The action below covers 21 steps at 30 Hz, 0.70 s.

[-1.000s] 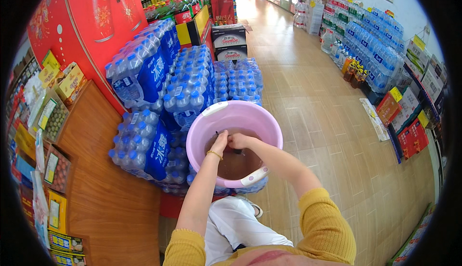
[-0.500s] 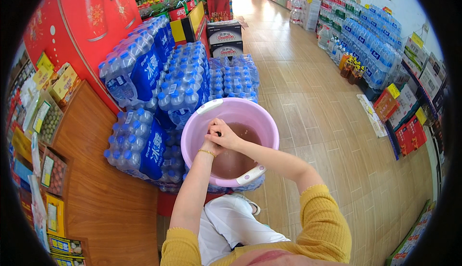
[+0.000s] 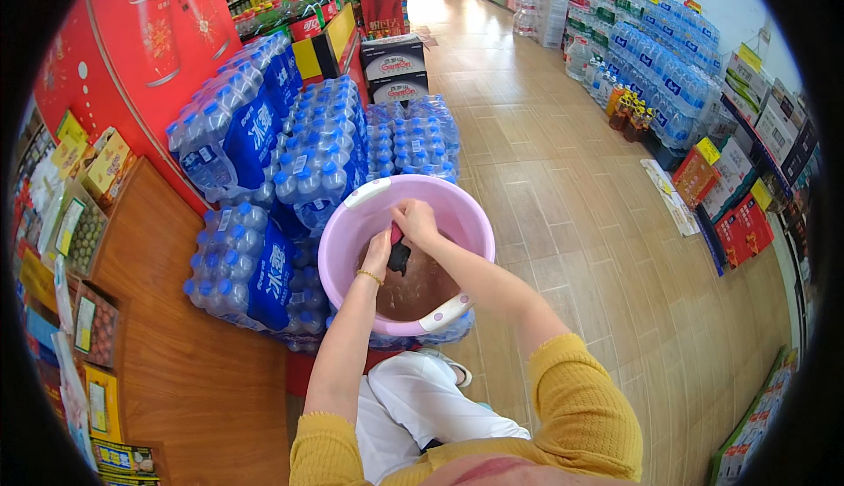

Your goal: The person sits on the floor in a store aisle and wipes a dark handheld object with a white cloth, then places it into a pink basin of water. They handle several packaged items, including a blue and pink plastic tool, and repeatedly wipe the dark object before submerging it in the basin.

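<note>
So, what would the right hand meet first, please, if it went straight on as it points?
Probably the lilac tub's inner wall, beside the far white handle, though how high the right hand sits is unclear.

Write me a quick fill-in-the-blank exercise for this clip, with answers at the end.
The left hand and right hand hold a dark item.
The liquid in the tub is ____.
A bracelet circles the ____ wrist.
The packed bottles have ____ caps.
The trousers are ____.

Missing words: brown; left; blue; white.
</note>
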{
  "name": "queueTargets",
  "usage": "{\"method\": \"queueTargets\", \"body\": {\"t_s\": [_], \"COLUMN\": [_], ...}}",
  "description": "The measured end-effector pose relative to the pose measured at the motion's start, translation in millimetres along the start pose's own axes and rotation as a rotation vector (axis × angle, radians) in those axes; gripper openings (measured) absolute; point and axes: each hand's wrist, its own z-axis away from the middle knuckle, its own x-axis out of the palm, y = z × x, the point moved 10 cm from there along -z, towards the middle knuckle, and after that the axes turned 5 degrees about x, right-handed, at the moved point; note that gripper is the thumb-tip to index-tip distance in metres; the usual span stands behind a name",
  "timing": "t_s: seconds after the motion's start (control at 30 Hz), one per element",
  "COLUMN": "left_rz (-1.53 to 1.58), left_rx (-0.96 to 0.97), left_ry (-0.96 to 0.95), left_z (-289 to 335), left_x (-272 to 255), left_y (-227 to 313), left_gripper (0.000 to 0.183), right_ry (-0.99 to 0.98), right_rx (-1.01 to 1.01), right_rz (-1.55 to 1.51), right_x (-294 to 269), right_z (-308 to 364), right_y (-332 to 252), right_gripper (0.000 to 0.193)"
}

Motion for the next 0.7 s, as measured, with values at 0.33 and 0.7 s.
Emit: {"method": "queueTargets", "body": {"t_s": [0.33, 0.7], "left_rz": [-0.802, -1.176], "left_rx": [0.373, -0.055], "left_ry": [0.399, -0.82], "left_z": [20.8, 15.7], "left_x": [-29.9, 34.2], "left_y": [48.6, -74.3], "left_gripper": [0.044, 0.05], "right_ry": [-0.177, -1.086], "right_rx": [0.195, -0.028], "right_rz": [0.617, 0.693], "right_x": [23.5, 98.6], "right_z": [-12.5, 65.4], "right_y": [78.0, 64.0], "right_gripper": [0.037, 0.056]}}
